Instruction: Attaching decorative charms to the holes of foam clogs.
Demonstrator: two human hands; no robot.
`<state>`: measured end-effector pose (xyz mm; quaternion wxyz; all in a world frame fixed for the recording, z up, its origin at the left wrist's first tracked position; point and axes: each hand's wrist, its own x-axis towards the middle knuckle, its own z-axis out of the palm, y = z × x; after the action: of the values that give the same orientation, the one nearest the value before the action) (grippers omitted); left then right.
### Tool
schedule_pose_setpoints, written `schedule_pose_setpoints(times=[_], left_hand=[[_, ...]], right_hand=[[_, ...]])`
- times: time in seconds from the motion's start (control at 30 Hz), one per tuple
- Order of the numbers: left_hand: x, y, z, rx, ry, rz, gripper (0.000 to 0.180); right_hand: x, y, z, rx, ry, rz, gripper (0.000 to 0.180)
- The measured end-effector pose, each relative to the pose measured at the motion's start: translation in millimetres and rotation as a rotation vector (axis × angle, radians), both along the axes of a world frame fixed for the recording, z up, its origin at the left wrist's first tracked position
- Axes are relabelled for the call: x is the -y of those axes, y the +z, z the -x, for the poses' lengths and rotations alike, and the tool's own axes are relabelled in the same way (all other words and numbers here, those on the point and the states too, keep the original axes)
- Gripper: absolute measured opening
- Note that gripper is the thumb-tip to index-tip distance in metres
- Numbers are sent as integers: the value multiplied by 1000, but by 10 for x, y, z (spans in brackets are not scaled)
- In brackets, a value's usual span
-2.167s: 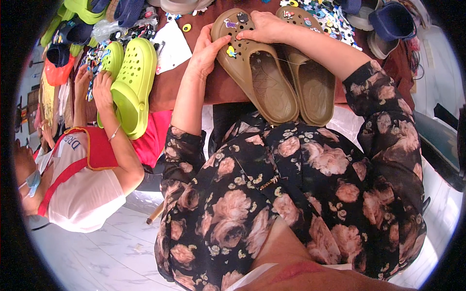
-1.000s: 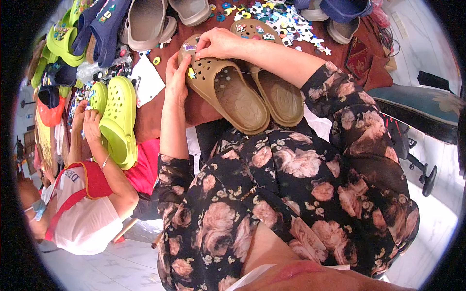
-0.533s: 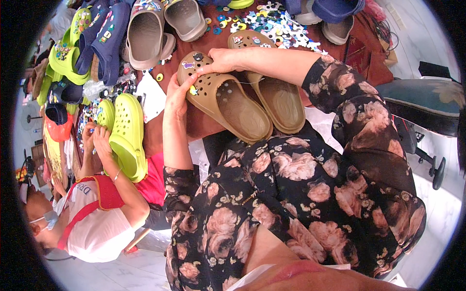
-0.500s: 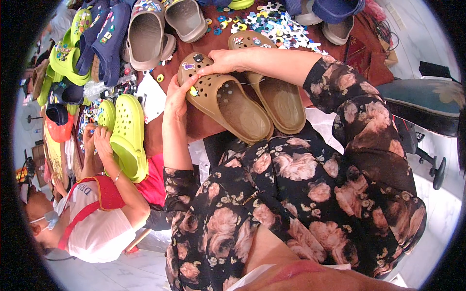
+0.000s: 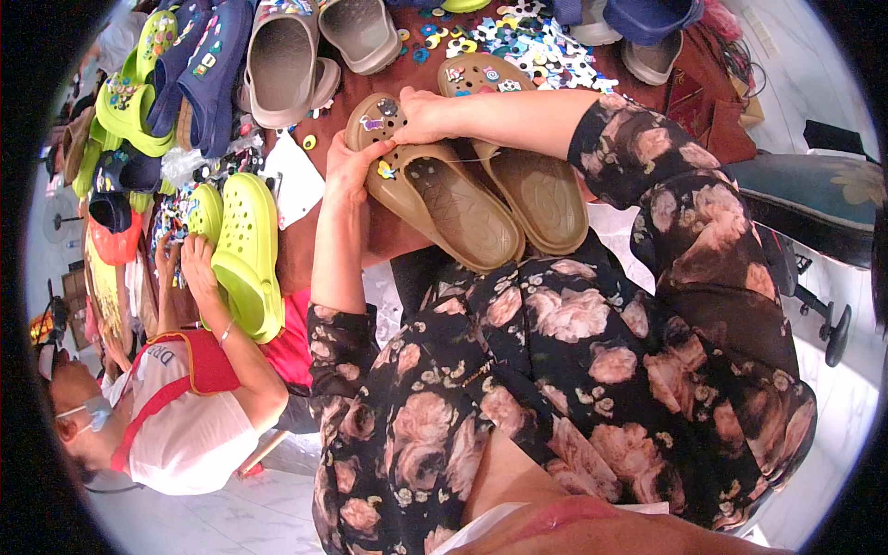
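A brown clog (image 5: 435, 190) lies tilted toward my lap at the table's near edge, several small charms fixed on its toe. My left hand (image 5: 350, 168) grips its left side, thumb on top near a yellow charm (image 5: 386, 170) and fingers tucked beneath. Across the toe reaches my right hand (image 5: 424, 117), closed against the clog's right side, its fingertips partly hidden. A dark charm (image 5: 388, 106) sits beside those fingers. The matching brown clog (image 5: 536, 194) rests just to the right, partly covered by my right forearm, with charms on its toe too.
Loose colourful charms (image 5: 536, 46) are heaped at the back of the table. Grey clogs (image 5: 282, 74), navy clogs (image 5: 215, 79) and lime clogs (image 5: 245, 250) stand left. At left a co-worker (image 5: 185, 407) handles the lime pair. A chair (image 5: 805, 199) stands right.
The held clog has shifted slightly right and turned a little. My left hand has moved slightly with it, and my right hand's fingers have shifted up along the toe.
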<state>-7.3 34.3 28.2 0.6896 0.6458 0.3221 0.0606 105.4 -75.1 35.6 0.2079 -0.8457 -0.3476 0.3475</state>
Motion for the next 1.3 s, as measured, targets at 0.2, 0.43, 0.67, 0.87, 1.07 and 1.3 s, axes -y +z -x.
schedule_pose_setpoints(times=[0.2, 0.43, 0.67, 0.87, 1.07, 1.3], left_hand=[[-125, -156, 92, -24, 24, -42, 58], [-171, -240, 259, 182, 33, 280, 50], [-217, -517, 339, 256, 158, 160, 47], [-156, -541, 367, 293, 241, 10, 40], [-67, -560, 347, 302, 269, -187, 32], [-36, -542, 284, 299, 220, -311, 33]], right_hand=[[-21, 93, -78, -129, 52, 21, 87], [92, -158, -231, -199, 38, -299, 60], [276, 35, -969, -324, -325, -679, 25], [264, -289, -1302, 361, -343, -464, 23], [-188, -546, -1287, 481, -49, -260, 26], [-109, -546, -1372, 651, 39, -268, 26]])
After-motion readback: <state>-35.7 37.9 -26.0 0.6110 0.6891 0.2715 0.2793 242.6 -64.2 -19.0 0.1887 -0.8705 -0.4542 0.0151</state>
